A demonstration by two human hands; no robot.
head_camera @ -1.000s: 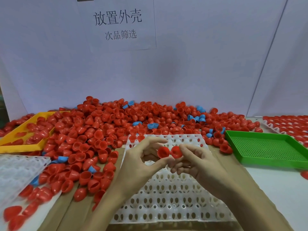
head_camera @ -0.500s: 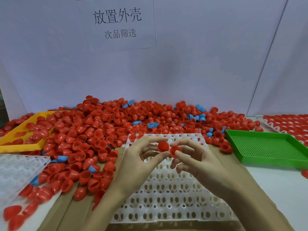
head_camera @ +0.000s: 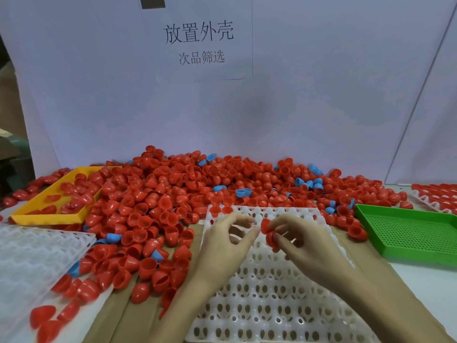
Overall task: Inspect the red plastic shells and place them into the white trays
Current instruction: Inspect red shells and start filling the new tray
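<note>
The sign (head_camera: 197, 43) on the wall reads 放置外壳, with 次品筛选 beneath. My right hand (head_camera: 304, 246) pinches two red shells (head_camera: 268, 231) over the white tray (head_camera: 272, 293); my left hand (head_camera: 222, 246) hangs beside them, fingers loosely curled, holding nothing. Two shells sit in the tray's far-left pockets (head_camera: 220, 209).

A white paper sheet (head_camera: 197, 38) stuck on the far white backdrop, left of centre, carries the only legible writing. Its upper line, in large black characters, reads 放置外壳. Beneath it a smaller line reads 次品筛选.
</note>
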